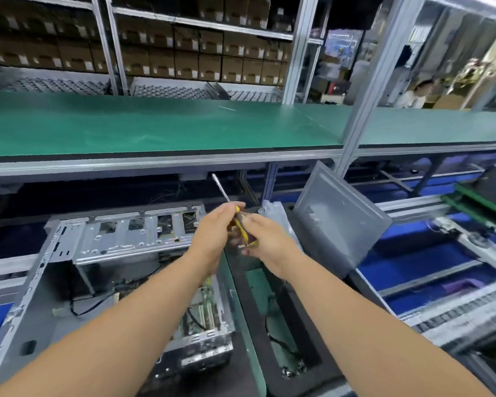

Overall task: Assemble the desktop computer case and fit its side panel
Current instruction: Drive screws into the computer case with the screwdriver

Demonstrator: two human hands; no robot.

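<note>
A green-matted shelf point(161, 124) is seen spanning the width of the view above the workstation, with rows of brown cartons point(184, 53) stacked on racking behind it; white labels are stuck to the cartons, but their print is too blurred to be read. Below the shelf, the open computer case point(69, 270) is laid on its side at the left, its long axis running from the near left toward the far right, its open face turned upward and a circuit board point(204, 308) exposed inside near the right edge. No brand mark or writing can be made out on the case. The grey side panel point(338, 222) is propped tilted at the right, separate from the case, its lower edge down by a black foam tray point(269, 325) and its upper corner leaning back toward the shelf frame. Between case and panel, both hands are raised together above the bench. A screwdriver point(241, 224) with a yellow handle is held in them, its metal shaft pointing up and to the far left. The left hand point(212, 233) is curled around the upper handle, and the right hand point(265, 239) is wrapped around its lower end.
</note>
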